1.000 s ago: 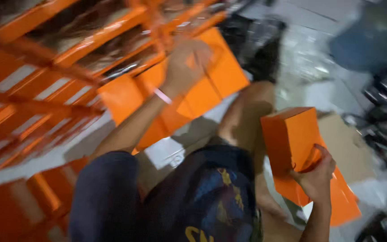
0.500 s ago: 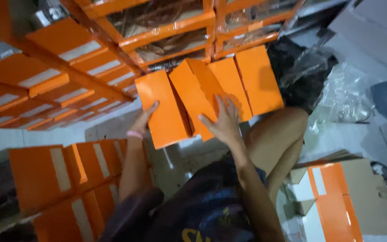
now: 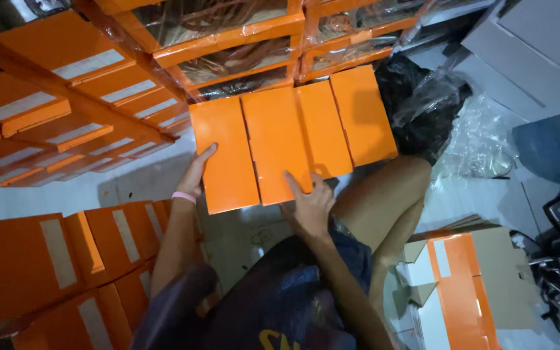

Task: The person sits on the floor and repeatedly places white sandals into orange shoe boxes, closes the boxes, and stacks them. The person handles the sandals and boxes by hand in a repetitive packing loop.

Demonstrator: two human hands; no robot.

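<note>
four orange boxes (image 3: pixel 280 146) are lying side by side in a row on the floor, just in front of the person's bare knee (image 3: pixel 393 188). the left hand (image 3: pixel 196 175) is resting with a loose, released grip against the left edge of the leftmost box, a pink band on its wrist. the right hand (image 3: pixel 309 204) is pressing flat, fingers spread, on the near end of the second box, grasping nothing. stacked orange boxes with white labels (image 3: pixel 66 253) are standing to the left, and crumpled clear plastic (image 3: pixel 481 142) is lying to the right.

4 flat orange boxes (image 3: pixel 291 144), 2 hands (image 3: pixel 310 206)
</note>
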